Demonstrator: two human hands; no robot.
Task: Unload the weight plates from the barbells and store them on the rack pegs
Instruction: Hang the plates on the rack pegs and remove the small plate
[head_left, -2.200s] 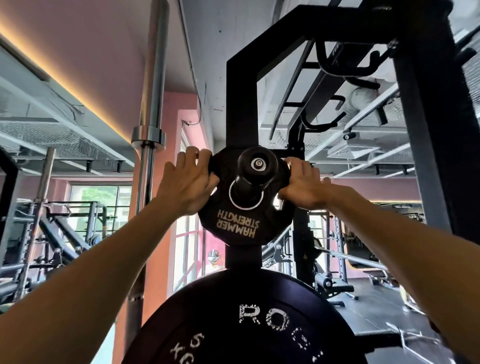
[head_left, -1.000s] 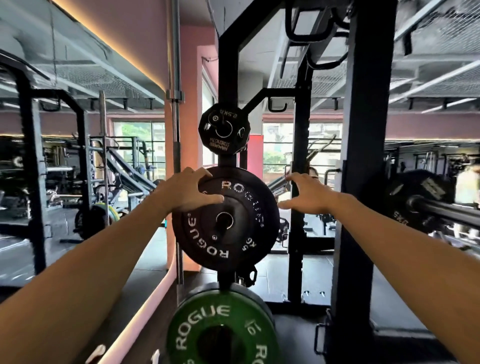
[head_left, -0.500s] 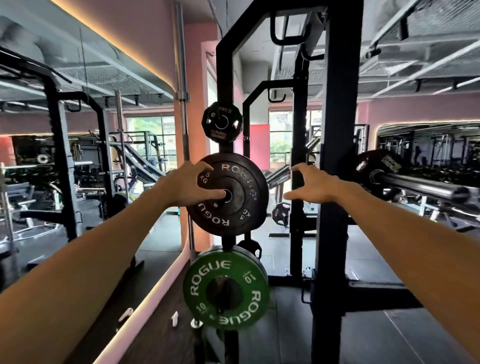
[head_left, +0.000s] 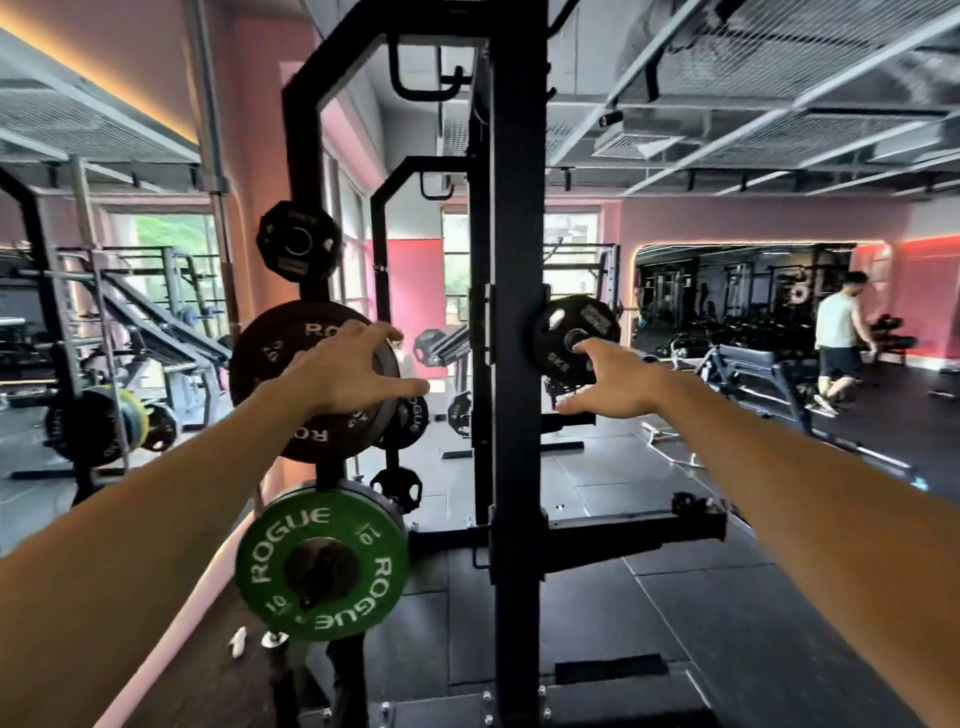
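Observation:
Three plates hang on the black rack post (head_left: 298, 156): a small black plate (head_left: 297, 247) on top, a black Rogue plate (head_left: 270, 358) in the middle, a green Rogue 10 plate (head_left: 322, 558) at the bottom. My left hand (head_left: 350, 371) hovers in front of the middle plate's right edge, fingers spread, holding nothing. My right hand (head_left: 608, 382) reaches past the nearer upright (head_left: 517, 364), fingers apart, just in front of a black 5 kg plate (head_left: 576, 338) on the end of a barbell. Whether it touches that plate is unclear.
The thick black upright stands between my arms, with a horizontal arm (head_left: 634, 530) sticking out low on the right. A person (head_left: 839, 343) walks at the far right near a bench (head_left: 753, 364). Other racks and machines (head_left: 104, 364) fill the left.
My view has swung right and back from the rack post. My left hand came off the middle plate's face. My right hand has moved right of the upright toward the barbell's 5 kg plate.

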